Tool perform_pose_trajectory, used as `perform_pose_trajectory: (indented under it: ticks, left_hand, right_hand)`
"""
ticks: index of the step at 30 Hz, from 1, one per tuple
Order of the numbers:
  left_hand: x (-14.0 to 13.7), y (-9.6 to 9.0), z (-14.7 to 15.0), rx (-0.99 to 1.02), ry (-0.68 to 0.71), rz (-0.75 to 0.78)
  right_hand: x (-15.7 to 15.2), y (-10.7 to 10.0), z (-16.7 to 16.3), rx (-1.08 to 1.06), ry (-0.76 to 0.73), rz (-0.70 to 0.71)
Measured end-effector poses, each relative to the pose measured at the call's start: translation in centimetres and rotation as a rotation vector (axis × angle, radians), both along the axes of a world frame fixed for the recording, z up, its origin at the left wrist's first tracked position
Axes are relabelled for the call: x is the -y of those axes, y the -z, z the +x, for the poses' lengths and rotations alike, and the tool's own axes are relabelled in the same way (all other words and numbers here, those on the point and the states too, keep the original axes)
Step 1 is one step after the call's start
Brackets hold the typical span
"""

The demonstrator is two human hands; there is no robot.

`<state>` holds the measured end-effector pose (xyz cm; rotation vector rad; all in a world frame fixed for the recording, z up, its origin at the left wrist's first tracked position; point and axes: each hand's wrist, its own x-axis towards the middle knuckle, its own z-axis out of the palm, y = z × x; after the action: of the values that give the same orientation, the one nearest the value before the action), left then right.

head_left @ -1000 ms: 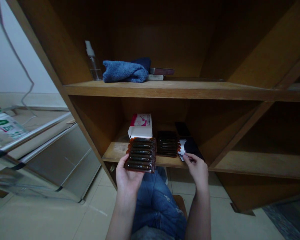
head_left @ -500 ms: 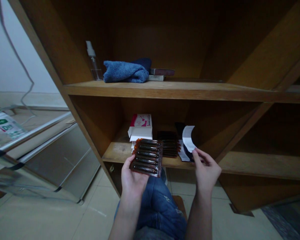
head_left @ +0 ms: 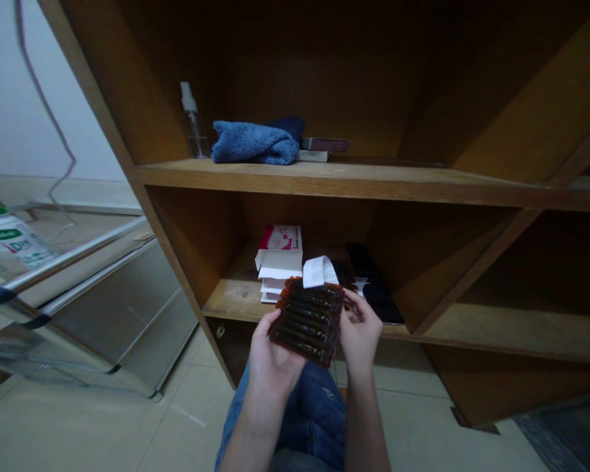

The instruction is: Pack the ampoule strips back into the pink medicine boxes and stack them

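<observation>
My left hand (head_left: 274,354) grips a tray of brown oral-liquid vials (head_left: 307,321) from below, thumb along its left edge. The vials lie side by side, with orange-red tips toward the upper left. At the tray's right edge is my right hand (head_left: 360,328), fingers bent and partly hidden behind it. A curled white paper leaflet (head_left: 318,271) bends over the tray's far edge; its lower part is hidden, apparently in my right fingers. Just behind stands an opened white and pink box (head_left: 281,252) on the lower shelf. More dark vials on that shelf are mostly covered by the tray.
A dark flat item (head_left: 381,298) lies at the lower shelf's right. Above, the upper shelf (head_left: 324,176) carries a spray bottle (head_left: 191,121), a blue towel (head_left: 255,142) and small flat boxes (head_left: 319,149). A metal-framed rack (head_left: 103,308) stands left of the wooden cabinet.
My right hand has moved left with the leaflet, from beside the tray to its right edge. The tray has shifted slightly right and down in my left hand.
</observation>
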<state>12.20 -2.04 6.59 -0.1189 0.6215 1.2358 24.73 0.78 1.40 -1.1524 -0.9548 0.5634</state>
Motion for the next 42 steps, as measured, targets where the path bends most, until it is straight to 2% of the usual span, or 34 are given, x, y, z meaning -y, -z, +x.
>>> perform_pose_trajectory:
  ticks: [7,12,16,23,28,35,42]
  left_hand:
    - [-0.3,-0.2,-0.6,-0.030,-0.041,-0.003]
    - [-0.3,-0.2,-0.8,-0.050,-0.068,-0.009]
    - [-0.5,-0.5,-0.8,-0.068,-0.092,0.008]
    - [-0.5,-0.4,-1.1,-0.102,-0.109,0.122]
    - [-0.4,-0.2,-1.0,-0.111,-0.101,0.167]
    - [-0.7,0.0,-0.6,-0.102,-0.117,0.105]
    - [-0.7,-0.1,-0.6,-0.105,-0.110,0.052]
  right_hand:
    - [-1.1,1.1,-0.2,-0.111,-0.092,0.051]
    - [-1.8,1.9,-1.1,-0.278,-0.166,0.059]
    - [-1.8,1.6,-1.8,-0.406,-0.284,0.031]
    - [-1.0,0.5,-1.9,-0.555,-0.340,0.008]
    - [-1.0,0.6,-1.8,-0.728,-0.393,-0.054]
    - [-1.1,0.6,-1.6,-0.737,-0.411,-0.134]
    - [-1.3,0.8,-2.1,-0.672,-0.398,-0.139]
